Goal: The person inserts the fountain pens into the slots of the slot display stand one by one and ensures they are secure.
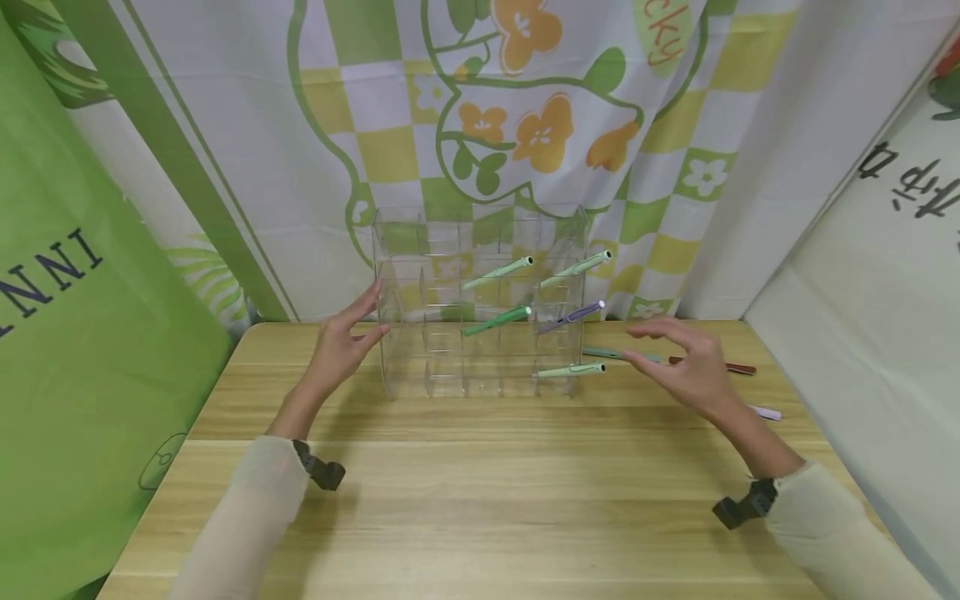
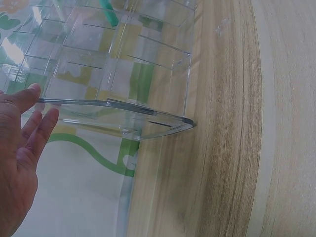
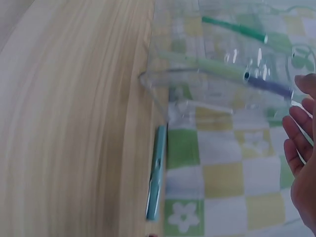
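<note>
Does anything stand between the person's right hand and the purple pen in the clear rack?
Nothing visible does. The purple pen sticks out from the clear rack, and the gap to the right hand looks open.

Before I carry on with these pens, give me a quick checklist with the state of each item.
1. Clear rack upright on the table: ok.
2. Left hand on the rack: ok, thumb and fingers on either side of its left wall.
3. Right hand free: ok, holds nothing.
4. Dark red pen fully visible: not ok, right hand partly hides it in the head view.
5. Room in rack: ok, leftmost column has no pen.
6. Purple pen fully seated: cannot tell.
</note>
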A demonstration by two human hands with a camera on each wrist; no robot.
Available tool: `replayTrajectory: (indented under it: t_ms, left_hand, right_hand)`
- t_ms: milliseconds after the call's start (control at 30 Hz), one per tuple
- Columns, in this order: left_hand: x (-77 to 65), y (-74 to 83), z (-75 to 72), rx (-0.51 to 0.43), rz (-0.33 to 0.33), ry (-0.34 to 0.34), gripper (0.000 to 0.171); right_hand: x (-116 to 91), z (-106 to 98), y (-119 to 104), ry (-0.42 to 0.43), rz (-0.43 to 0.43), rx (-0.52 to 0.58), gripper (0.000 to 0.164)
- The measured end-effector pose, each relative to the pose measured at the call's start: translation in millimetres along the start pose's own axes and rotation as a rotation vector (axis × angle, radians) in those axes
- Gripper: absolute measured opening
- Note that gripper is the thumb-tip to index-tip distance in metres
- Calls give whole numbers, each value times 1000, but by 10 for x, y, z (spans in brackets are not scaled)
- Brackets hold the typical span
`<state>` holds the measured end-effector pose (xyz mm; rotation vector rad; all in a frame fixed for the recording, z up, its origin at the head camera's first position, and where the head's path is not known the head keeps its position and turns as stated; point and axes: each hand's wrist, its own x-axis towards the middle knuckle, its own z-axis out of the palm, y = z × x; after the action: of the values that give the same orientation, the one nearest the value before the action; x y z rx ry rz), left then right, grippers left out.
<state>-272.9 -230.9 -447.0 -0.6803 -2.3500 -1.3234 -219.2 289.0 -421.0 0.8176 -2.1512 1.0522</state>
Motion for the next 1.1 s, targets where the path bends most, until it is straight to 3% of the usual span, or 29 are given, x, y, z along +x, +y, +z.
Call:
replayTrajectory:
  t_ms: [133,267,433,733,1100]
  left_hand:
    - [2,2,6,-1,1,0,67]
    - [4,8,16,7,-5,-1,67]
    - [9,22,19,4,3,0,66]
    - [12,18,11,-8,9,5,68]
    - [15,17,18,8,-7,8,70]
  right_hand:
    - [-106,-101,100,-27,62,7,45]
    - [-210,-204,170,-63,135,94,45]
    - [-326,-324,268,-110,136,140,47]
    - [-518,-499,380,-141,38,-81,52]
    - [-752,-713,485,-201,163,-155,41]
